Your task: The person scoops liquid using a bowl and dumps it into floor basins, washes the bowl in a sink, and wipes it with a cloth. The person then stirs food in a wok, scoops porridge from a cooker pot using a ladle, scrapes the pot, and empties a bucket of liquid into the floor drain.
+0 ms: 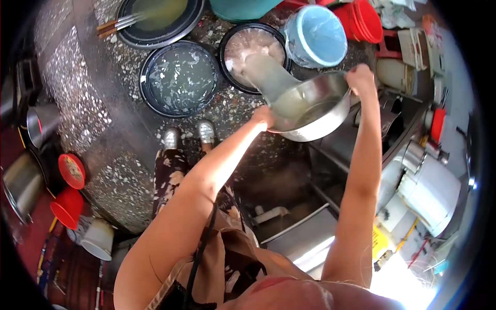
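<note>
A wide metal pot hangs tilted between my two hands. My left hand is closed on its near-left side, and my right hand grips the rim at the far right. Cloudy liquid streams over the pot's lip into a dark-rimmed round tub on the floor. Pale, frothy contents fill that tub; what they are I cannot make out. Some liquid still lies in the bottom of the pot.
Beside the receiving tub stands another black tub of greyish, foamy water. Behind it, a basin has long-handled tools across its rim. A light-blue bucket and red buckets are nearby. Metal counters run along the right.
</note>
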Action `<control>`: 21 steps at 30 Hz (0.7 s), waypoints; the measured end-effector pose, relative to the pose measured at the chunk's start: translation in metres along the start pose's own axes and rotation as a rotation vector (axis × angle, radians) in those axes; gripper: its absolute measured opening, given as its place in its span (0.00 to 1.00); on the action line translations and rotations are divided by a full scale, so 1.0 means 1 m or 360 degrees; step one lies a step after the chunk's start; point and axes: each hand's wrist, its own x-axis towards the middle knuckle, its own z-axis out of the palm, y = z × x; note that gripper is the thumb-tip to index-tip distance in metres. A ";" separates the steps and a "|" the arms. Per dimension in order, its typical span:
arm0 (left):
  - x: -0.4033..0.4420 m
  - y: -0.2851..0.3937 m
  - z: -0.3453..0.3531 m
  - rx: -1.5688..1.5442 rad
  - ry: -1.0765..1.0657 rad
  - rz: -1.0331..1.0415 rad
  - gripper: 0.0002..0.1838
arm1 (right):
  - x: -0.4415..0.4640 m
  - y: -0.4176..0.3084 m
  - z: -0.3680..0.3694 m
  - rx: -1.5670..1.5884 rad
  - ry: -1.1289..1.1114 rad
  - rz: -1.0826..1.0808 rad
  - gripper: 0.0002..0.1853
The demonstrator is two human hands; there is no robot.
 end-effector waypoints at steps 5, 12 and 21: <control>-0.052 0.022 -0.040 -0.1781 -0.1458 -0.0311 0.07 | -0.017 -0.172 -0.089 -0.0370 -0.0374 -0.0405 0.21; -0.165 -0.129 -0.111 -0.1435 -0.0624 0.0288 0.08 | -0.194 -0.380 -0.035 0.0039 -0.0317 -0.1369 0.18; -0.547 -0.553 -0.258 -0.1233 0.1515 -0.0706 0.23 | -0.609 -0.586 0.105 0.0958 -0.0859 -0.1747 0.24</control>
